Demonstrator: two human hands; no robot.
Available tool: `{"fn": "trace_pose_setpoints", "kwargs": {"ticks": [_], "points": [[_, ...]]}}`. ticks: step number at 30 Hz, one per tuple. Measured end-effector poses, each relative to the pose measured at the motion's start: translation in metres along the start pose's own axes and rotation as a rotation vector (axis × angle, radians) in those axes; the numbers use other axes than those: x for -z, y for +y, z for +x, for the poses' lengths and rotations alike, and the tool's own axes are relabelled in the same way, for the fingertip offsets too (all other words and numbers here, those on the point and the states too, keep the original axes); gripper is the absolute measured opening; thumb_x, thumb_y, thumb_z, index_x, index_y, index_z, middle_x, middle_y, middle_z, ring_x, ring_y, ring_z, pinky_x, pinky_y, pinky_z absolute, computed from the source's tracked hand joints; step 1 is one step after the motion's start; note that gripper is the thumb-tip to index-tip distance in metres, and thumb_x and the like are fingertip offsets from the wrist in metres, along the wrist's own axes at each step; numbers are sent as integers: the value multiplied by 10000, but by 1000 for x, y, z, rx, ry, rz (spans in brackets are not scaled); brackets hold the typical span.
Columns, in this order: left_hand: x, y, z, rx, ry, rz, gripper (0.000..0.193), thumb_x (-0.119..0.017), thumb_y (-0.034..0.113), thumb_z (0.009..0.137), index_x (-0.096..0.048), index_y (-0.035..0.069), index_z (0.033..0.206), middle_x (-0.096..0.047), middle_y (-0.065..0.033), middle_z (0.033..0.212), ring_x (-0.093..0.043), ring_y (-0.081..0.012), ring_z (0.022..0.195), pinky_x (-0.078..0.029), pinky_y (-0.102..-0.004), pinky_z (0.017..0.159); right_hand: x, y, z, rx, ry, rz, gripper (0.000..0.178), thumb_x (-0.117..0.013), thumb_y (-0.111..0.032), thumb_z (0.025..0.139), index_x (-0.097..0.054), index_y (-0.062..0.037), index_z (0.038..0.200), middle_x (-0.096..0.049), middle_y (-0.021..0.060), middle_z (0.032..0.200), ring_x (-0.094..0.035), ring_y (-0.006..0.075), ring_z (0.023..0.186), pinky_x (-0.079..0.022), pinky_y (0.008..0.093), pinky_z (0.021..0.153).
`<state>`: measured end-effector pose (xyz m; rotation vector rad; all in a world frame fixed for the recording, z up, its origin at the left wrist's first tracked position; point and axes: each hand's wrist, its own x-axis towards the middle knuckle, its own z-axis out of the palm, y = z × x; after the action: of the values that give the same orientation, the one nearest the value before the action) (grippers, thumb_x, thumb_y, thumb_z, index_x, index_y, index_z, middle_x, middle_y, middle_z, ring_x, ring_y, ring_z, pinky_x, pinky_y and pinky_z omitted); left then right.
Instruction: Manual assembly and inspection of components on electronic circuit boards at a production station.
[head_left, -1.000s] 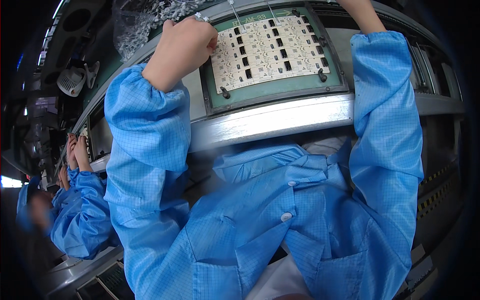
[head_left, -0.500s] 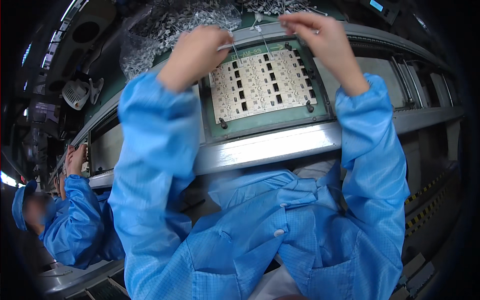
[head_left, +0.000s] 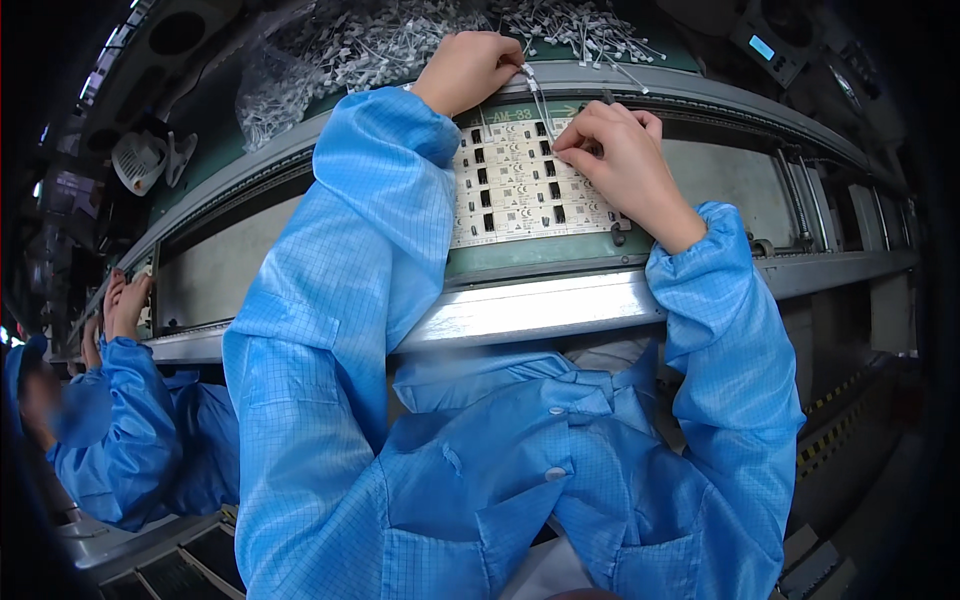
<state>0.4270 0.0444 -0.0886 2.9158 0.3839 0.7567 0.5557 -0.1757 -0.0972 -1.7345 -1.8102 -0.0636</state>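
Through the head view I have the left hand point(head_left: 470, 72) pinched nearly closed on the white connector end of a wire lead point(head_left: 541, 108), above the far rail; the lead slants down to the pale circuit-board panel point(head_left: 518, 192), which lies on a green fixture point(head_left: 530, 258); my right hand point(head_left: 618, 160) curls over the panel, fingertips drawn together by the lead's lower end, though I cannot tell whether they grip it.

Circuit boards point(head_left: 515, 190) lie on a fixture point(head_left: 540, 254), heaped cables point(head_left: 385, 50) behind them.
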Motion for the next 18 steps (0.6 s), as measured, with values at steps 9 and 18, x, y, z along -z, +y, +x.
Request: {"fn": "trace_pose_setpoints", "kwargs": {"ticks": [9,18], "points": [[8,0,2,189,166,-88,163,-700,168,853,-722,69,980,-730,-117,885,-708,-275,821,-552,-369,742,-2,2,2,4,-30,-15,13,-708,-111,841,-712,-106,853,-603,-34,855,-569,151,908,-263,400,1000],[53,78,-68,264,354,-292,158,-683,206,871,-726,88,967,-731,-101,884,-701,-256,834,-520,-394,777,4,12,-2,70,-46,-28,30,-697,-108,840,-720,-99,857,-596,-21,853,-569,163,898,-272,401,1027]]}}
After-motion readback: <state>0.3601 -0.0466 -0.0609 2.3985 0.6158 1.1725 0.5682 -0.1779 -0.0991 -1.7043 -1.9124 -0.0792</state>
